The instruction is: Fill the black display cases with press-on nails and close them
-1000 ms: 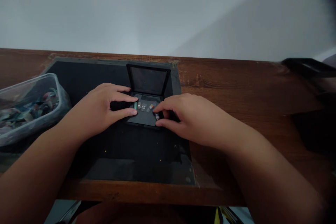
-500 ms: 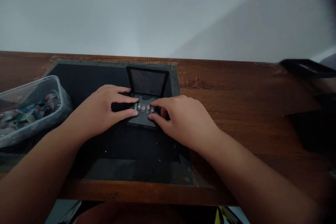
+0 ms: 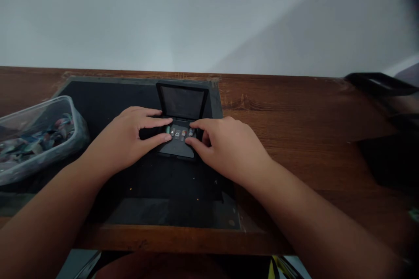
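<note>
A small black case [image 3: 176, 149] stands on the dark mat with its lid [image 3: 183, 101] raised. Several small nail-shaped pieces [image 3: 177, 134] lie in a row across its base, some with white or coloured patterns. My left hand [image 3: 131, 135] is at the case's left side, thumb and fingers spread around the green piece [image 3: 168, 130] at the row's left end. On the right, my right hand [image 3: 229, 146] has thumb and index fingertip close together at the piece [image 3: 191, 132] at the right end; its other fingers are curled and partly hidden.
At the left is a clear plastic tub [image 3: 77, 128] full of small packets. The dark mat [image 3: 147, 183] has tiny specks on it and lies on a wooden table [image 3: 278, 117]. A black object [image 3: 381, 83] stands at the far right, and a pale wall rises behind.
My right thumb and index finger have shifted slightly at the right end of the row, where more of the end piece shows. My left hand is nearly unchanged. The view has moved a little.
</note>
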A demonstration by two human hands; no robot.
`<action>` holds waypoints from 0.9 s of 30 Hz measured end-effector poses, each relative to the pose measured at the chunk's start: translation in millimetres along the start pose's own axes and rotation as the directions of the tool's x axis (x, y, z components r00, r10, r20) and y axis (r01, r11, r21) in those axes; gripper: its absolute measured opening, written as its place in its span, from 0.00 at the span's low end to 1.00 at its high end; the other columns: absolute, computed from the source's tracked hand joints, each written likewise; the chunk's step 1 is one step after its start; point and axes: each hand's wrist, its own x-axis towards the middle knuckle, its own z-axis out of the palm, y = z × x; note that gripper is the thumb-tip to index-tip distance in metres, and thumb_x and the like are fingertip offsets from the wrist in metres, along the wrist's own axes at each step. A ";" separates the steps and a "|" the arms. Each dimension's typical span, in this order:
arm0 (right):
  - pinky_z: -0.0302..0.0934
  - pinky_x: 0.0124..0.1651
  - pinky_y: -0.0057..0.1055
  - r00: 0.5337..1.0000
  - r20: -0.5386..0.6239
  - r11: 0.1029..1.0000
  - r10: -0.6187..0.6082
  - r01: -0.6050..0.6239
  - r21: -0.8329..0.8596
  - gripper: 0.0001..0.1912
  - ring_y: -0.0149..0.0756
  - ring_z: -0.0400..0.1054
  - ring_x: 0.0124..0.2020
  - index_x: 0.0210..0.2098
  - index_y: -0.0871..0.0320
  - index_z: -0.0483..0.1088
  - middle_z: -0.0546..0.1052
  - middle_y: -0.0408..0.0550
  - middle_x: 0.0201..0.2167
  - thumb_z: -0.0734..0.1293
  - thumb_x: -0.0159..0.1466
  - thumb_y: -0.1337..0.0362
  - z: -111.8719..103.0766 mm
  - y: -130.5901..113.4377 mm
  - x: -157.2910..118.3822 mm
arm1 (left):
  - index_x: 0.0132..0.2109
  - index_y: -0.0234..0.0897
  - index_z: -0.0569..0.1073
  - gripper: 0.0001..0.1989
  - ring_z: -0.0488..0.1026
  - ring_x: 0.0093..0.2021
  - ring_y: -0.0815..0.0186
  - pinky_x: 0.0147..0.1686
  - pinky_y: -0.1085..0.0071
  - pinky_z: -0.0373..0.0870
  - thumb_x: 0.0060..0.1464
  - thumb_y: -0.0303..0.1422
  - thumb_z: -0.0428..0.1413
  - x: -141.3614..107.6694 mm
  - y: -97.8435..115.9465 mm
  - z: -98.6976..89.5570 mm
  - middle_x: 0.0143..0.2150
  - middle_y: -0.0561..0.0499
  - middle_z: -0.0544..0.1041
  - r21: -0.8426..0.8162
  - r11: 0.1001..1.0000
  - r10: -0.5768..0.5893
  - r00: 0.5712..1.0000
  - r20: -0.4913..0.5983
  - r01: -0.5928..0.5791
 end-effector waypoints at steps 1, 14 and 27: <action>0.56 0.35 0.37 1.000 -0.003 1.000 0.010 -0.010 0.015 0.16 0.47 0.81 0.39 0.58 0.52 0.85 0.89 0.48 0.40 0.72 0.75 0.56 -0.5 0.9 0.4 | 0.62 0.56 0.88 0.33 0.77 0.69 0.38 0.73 0.35 0.71 0.67 0.68 0.57 0.3 1.5 0.4 0.68 0.45 0.85 0.005 1.000 0.000 1.000 -0.008 0.000; 0.58 0.37 0.37 0.999 -0.054 0.992 0.004 0.003 0.124 0.18 0.42 0.78 0.37 0.59 0.50 0.85 0.88 0.46 0.43 0.76 0.71 0.57 1.6 -1.0 -3.3 | 0.60 0.57 0.89 0.29 0.74 0.72 0.38 0.74 0.34 0.68 0.66 0.65 0.61 1.2 3.7 4.5 0.68 0.45 0.84 -0.003 1.000 -0.008 1.000 -0.014 0.007; 0.55 0.37 0.36 0.988 -0.118 0.981 -0.099 0.116 0.155 0.17 0.43 0.79 0.44 0.60 0.48 0.84 0.86 0.48 0.46 0.73 0.74 0.62 13.8 -1.0 -1.0 | 0.60 0.58 0.89 0.25 0.72 0.73 0.36 0.74 0.33 0.68 0.68 0.61 0.60 4.3 2.2 11.6 0.68 0.41 0.82 -0.057 0.998 0.040 0.999 0.004 -0.040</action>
